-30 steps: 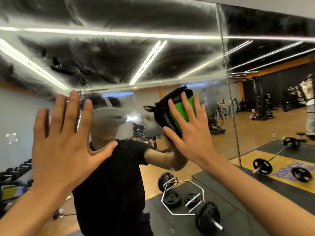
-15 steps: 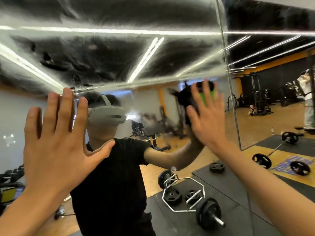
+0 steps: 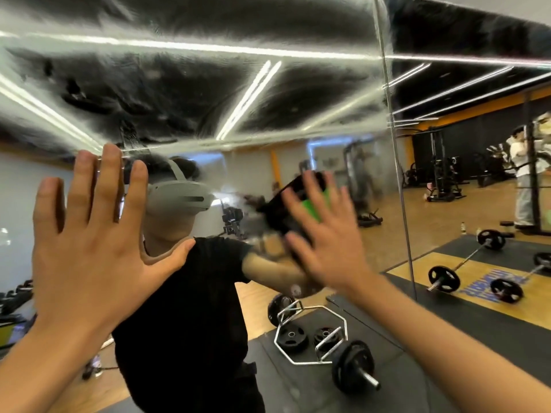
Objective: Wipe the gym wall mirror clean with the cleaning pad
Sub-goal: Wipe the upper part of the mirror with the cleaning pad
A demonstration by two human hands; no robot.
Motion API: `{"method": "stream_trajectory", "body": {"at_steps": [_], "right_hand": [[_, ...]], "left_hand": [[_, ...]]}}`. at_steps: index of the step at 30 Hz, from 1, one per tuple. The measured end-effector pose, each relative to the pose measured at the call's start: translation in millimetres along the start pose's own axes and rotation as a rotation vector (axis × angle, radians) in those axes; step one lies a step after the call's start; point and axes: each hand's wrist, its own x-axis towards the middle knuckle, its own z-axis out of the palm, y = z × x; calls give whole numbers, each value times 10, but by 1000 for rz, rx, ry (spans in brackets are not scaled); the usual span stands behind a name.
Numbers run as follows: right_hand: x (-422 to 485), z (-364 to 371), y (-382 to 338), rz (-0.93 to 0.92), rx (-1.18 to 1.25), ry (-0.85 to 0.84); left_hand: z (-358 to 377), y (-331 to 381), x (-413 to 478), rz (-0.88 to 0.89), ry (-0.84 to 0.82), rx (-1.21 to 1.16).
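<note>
The wall mirror (image 3: 208,84) fills the view, its upper part hazy with smeared streaks. My right hand (image 3: 325,234) presses a green and black cleaning pad (image 3: 310,205) flat against the glass at centre right, fingers spread over it; the pad is blurred by motion. My left hand (image 3: 95,242) rests flat on the mirror at the left, fingers spread, holding nothing. My own reflection in a black shirt and grey headset shows between the two hands.
A vertical seam (image 3: 399,180) splits the mirror into panels right of the pad. The reflection shows a hex bar with plates (image 3: 313,338), a barbell (image 3: 465,263) on mats, racks and another person (image 3: 524,186) far right.
My right hand with the pad swept up and right toward the seam, then came back down and left. My left hand stayed pressed on the glass.
</note>
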Motion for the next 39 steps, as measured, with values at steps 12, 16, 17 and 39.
{"method": "stream_trajectory", "body": {"at_steps": [12,16,17,39], "right_hand": [[-251,48,-528,73,37,-52],[-367,16,83,-98,-56,-68],[-316,-5,297,32,-47,-53],[-31,0,72,838,134,64]], "left_hand": [[-71,36,-35,24,51,57],[-53,17,-23,42,63,57],[-63,20,-20,46,54,70],[-190,120,-24,28,31,196]]}}
